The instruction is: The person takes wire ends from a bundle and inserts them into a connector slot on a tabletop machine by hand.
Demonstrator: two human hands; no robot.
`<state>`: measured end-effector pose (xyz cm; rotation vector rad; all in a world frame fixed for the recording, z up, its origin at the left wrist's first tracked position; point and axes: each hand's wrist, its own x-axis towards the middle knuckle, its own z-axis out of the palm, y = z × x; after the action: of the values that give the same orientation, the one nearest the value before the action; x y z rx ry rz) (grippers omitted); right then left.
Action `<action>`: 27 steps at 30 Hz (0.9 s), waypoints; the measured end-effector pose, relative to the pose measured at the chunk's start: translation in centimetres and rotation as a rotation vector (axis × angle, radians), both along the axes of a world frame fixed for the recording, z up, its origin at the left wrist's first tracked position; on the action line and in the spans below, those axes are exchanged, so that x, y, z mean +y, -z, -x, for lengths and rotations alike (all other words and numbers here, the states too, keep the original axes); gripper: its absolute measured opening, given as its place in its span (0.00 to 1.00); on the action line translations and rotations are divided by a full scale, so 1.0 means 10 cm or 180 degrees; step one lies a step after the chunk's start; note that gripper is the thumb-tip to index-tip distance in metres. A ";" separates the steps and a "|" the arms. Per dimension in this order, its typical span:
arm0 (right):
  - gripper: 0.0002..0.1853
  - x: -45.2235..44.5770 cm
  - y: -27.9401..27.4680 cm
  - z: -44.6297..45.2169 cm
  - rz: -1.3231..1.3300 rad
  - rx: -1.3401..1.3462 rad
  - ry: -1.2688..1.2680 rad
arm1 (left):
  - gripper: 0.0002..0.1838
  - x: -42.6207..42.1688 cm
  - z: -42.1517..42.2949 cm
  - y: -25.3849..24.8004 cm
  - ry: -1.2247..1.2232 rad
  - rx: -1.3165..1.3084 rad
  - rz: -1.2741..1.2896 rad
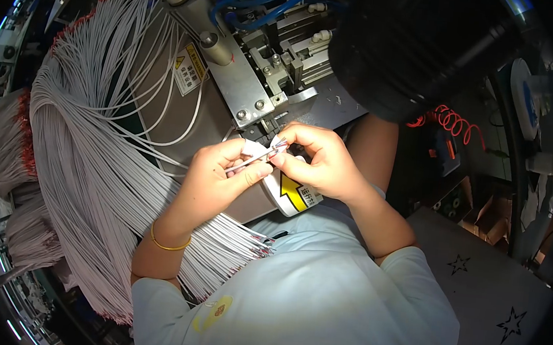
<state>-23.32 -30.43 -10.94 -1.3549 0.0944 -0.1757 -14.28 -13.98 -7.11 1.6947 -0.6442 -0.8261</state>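
Between my two hands runs a white cable (249, 161), its end split into thin wires (279, 146). My left hand (218, 173) is closed on the cable, thumb and fingers pinching it behind the end. Fingertips of my right hand (317, 159) pinch the thin wires at the tip; part of them is hidden by the fingers. Both hands are just in front of the metal head of a bench machine (251, 98). A large bundle of white cables (89, 130) with red ends lies to the left, partly beneath my left forearm.
Blue air hoses (265, 4) cross the top of the machine. A big black cylinder (405, 52) hangs at upper right. Below my right hand is a white panel with a yellow arrow label (293, 194). A coiled red hose (452, 119) and cardboard boxes (493, 218) are at the right.
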 end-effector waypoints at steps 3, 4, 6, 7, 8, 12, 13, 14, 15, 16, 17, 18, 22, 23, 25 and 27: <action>0.05 -0.06 0.00 -0.03 0.1734 -0.0604 0.0211 | 0.06 0.01 -0.02 -0.09 0.0476 -0.1330 -0.0492; 0.05 -0.07 0.00 -0.03 0.2601 -0.0900 0.0318 | 0.05 0.01 -0.03 -0.10 0.0718 -0.1993 -0.0736; 0.06 -0.09 -0.02 -0.01 0.2544 -0.0876 0.0232 | 0.05 0.03 -0.03 -0.04 0.0594 -0.1691 -0.0660; 0.07 -0.10 -0.04 0.00 0.2489 -0.0869 0.0139 | 0.05 0.04 -0.02 0.00 0.0455 -0.1400 -0.0585; 0.08 -0.11 -0.05 -0.01 0.2431 -0.0861 0.0043 | 0.06 0.05 -0.02 0.01 0.0314 -0.1106 -0.0512; 0.07 -0.08 0.06 -0.08 0.1900 -0.0760 0.0338 | 0.05 0.03 -0.05 -0.03 -0.0023 -0.0200 -0.0113; 0.07 -0.07 0.06 -0.08 0.1900 -0.0763 0.0332 | 0.05 0.04 -0.06 -0.03 -0.0029 -0.0201 -0.0113; 0.07 -0.05 0.04 -0.06 0.1966 -0.0719 0.0428 | 0.05 0.04 -0.03 -0.01 -0.0037 -0.0190 -0.0144; 0.07 -0.03 0.02 -0.06 0.2026 -0.0662 0.0529 | 0.05 0.04 -0.03 -0.01 -0.0038 -0.0168 -0.0181; 0.08 -0.01 0.01 -0.05 0.2087 -0.0598 0.0632 | 0.06 0.04 -0.02 0.00 -0.0035 -0.0141 -0.0218; 0.08 0.02 0.03 -0.05 0.2087 -0.0589 0.0630 | 0.06 0.04 -0.03 0.00 -0.0034 -0.0132 -0.0219; 0.08 0.03 0.05 -0.05 0.2122 -0.0622 0.0623 | 0.05 0.01 -0.02 -0.02 0.0021 -0.0328 -0.0233; 0.09 0.02 0.17 -0.03 0.2120 -0.0521 0.0737 | 0.04 -0.02 -0.05 -0.05 0.0121 -0.0898 -0.0424; 0.10 -0.02 0.20 -0.02 0.2046 -0.0344 0.0868 | 0.04 -0.01 -0.07 -0.03 0.0117 -0.1066 -0.0592; 0.11 -0.07 0.27 -0.01 0.1980 -0.0160 0.1013 | 0.04 -0.01 -0.07 0.00 0.0127 -0.1233 -0.0748; 0.12 -0.10 0.35 -0.03 0.2268 0.0013 0.0866 | 0.04 0.00 -0.07 0.04 0.0097 -0.1283 -0.0795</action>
<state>-23.04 -31.45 -14.43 -2.0509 0.2350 -0.4663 -13.55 -13.99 -7.54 2.1101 -0.8679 -0.6062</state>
